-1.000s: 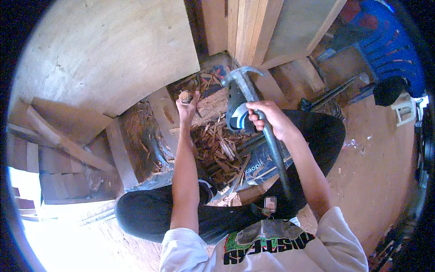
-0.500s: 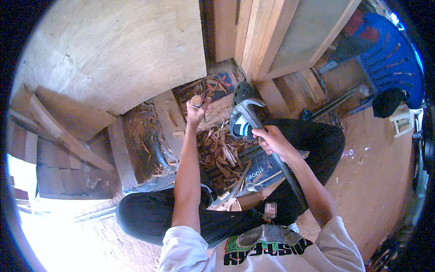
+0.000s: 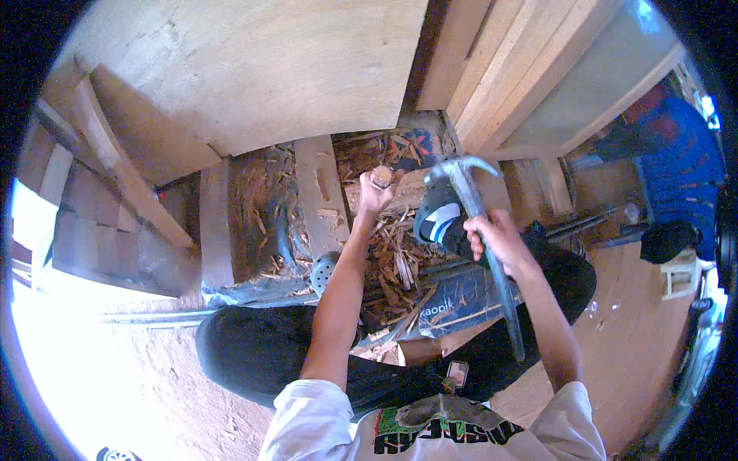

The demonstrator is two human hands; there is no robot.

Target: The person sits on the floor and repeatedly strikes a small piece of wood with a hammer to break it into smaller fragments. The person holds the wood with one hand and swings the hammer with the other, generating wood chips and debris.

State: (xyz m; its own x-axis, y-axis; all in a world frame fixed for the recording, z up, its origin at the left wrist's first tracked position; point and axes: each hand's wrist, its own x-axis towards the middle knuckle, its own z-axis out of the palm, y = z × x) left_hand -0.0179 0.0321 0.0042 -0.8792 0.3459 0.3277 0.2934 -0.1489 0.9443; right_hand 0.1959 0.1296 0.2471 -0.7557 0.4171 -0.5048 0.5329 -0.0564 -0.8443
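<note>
My left hand [image 3: 373, 200] is closed around the wooden handle of a chisel [image 3: 382, 176]; the round handle end faces up, and its blade is hidden below the fist. Under it lies a piece of wood [image 3: 405, 189] among splinters. My right hand [image 3: 501, 240] grips a claw hammer [image 3: 505, 300] partway along its handle. The hammer's metal head is up and away from me, to the right of the chisel, and the handle's lower end points back toward my lap. Wood chips [image 3: 396, 257] are heaped between my legs.
A large plywood sheet [image 3: 254, 69] stands at the far left, wooden frames [image 3: 523, 65] at the far right. Planks [image 3: 315, 188] lie to the left. My shoe [image 3: 438, 219] is just beside the hammer. A blue plastic chair [image 3: 684, 169] stands at the right.
The view has shifted, so the scene sits differently. The hammer has swung more upright and its head stands farther from the shoe. Both hands keep their hold.
</note>
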